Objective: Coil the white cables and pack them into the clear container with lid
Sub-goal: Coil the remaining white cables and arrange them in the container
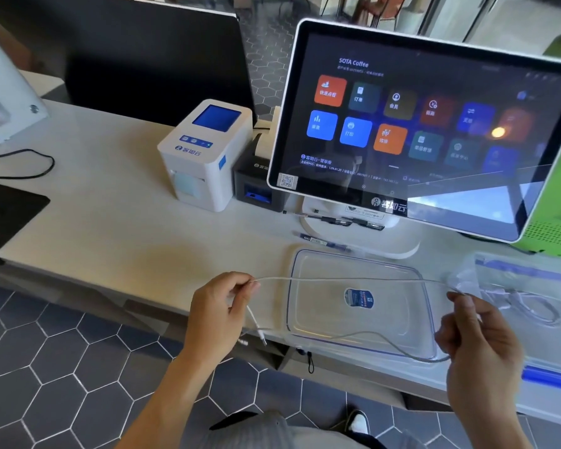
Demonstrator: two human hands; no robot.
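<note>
- On the bench (110, 202), the lid (360, 303) lies before the screen (418, 124).
- The container (531, 306) sits right of the lid.
- 2 printers, the label printer (204, 153) and the receipt printer (256, 176), stand left of the screen.
- Pens (324, 242) lie between screen and lid.

Your left hand (219, 314) at seven o'clock and right hand (476, 338) at five pinch a white cable (344, 279) stretched over the clear lid (358, 304); the container (528, 303) sits at four.
</note>
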